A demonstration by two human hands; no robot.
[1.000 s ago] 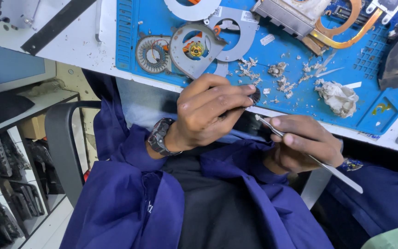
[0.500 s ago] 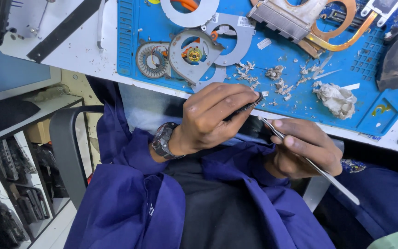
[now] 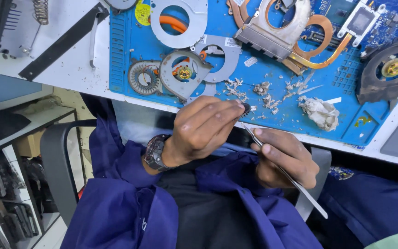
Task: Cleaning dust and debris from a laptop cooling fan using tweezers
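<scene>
- Metal tweezers (image 3: 284, 173), pinched in right hand (image 3: 282, 159), are picking at the small fan rotor (image 3: 246, 109).
- Left hand (image 3: 203, 129) is pinching that rotor.
- Dust clumps (image 3: 266, 94) are piling up at 12 o'clock; cleaning's looking partway done.

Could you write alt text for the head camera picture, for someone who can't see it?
A person in a blue coat holds a small dark ridged part in the left hand and picks at it with metal tweezers in the right hand. Beyond lie a blue work mat, fan housings, a copper heat pipe and dust clumps.
</scene>
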